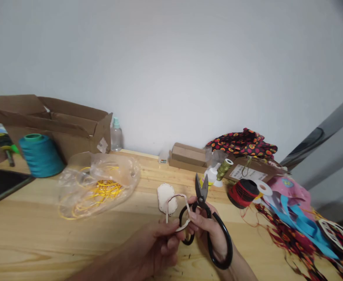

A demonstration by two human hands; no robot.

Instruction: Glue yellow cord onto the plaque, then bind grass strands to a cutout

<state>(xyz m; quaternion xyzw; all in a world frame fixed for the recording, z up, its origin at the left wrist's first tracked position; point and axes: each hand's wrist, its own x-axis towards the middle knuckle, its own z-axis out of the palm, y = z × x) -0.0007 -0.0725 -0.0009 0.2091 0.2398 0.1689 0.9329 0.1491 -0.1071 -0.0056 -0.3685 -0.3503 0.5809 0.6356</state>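
Note:
My right hand (211, 230) grips black scissors (204, 212) with large loop handles, the short blades pointing up and away, nearly closed. My left hand (156, 248) pinches a thin pale bent strip or frame piece (177, 207) between thumb and fingers, right beside the scissor blades. A small white shaped piece (165, 197) lies on the wooden table (43, 242) just beyond my hands.
A clear plastic bag with yellow cord (97, 185) lies at left, with a teal thread cone (40, 155), an open cardboard box (51, 121) and a dark phone or tablet (2, 185). At right are a red cord spool (243, 193), patterned fabric (243, 142), small boxes (189, 156) and blue ribbon (301, 218).

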